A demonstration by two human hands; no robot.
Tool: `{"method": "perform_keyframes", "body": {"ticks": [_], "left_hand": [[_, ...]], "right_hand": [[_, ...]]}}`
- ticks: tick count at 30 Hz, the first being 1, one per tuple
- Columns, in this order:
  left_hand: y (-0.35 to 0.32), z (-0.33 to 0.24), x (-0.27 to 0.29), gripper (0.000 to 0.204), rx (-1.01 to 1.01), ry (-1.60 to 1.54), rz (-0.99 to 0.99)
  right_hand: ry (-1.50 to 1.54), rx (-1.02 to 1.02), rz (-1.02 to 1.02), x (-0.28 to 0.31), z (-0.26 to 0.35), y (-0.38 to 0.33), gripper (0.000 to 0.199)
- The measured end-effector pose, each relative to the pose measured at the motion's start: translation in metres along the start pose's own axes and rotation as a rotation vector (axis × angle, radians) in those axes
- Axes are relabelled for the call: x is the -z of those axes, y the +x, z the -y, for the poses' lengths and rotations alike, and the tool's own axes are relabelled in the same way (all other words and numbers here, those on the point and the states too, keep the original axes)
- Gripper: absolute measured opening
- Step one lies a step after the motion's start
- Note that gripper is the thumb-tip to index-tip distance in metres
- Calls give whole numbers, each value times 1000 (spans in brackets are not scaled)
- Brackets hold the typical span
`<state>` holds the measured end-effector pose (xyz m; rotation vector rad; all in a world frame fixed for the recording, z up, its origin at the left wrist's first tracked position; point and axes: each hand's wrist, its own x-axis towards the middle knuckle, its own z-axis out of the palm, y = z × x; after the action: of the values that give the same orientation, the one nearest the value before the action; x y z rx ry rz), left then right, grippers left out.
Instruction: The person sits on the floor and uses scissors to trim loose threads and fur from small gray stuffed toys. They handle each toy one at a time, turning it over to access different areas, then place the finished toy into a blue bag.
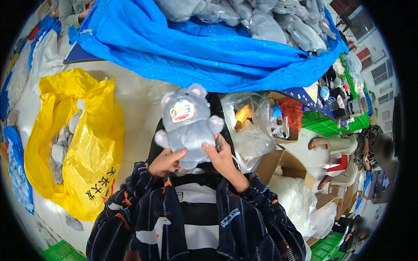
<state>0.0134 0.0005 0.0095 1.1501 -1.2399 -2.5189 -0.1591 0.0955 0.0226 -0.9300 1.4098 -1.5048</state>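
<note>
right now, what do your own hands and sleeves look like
The left hand and right hand are both bare, without gloves. The left sleeve and right sleeve are loose and dark navy, with thin, pale, dashed-looking lines and small orange figures. The left one also shows a white patch. No cables show on either arm.

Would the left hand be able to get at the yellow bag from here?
Probably yes: the yellow bag sits open to the left, with only floor showing between. The left hand holds the plush, but the right hand grips it too. The height difference is hard to judge.
</note>
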Motion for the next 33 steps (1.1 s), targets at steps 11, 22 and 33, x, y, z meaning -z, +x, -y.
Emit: {"method": "perform_keyframes", "body": {"ticks": [11, 22, 33], "left_hand": [[-90, -74, 83, 59, -1357, -441, -32], [-21, -53, 28, 16, -742, -221, -148], [-15, -46, 7, 17, -593, -36, -20]], "right_hand": [[-675, 627, -304, 55, 166, 121, 13], [-1803, 331, -531, 127, 142, 268, 24], [-1975, 577, -279, 139, 129, 255, 9]]}}
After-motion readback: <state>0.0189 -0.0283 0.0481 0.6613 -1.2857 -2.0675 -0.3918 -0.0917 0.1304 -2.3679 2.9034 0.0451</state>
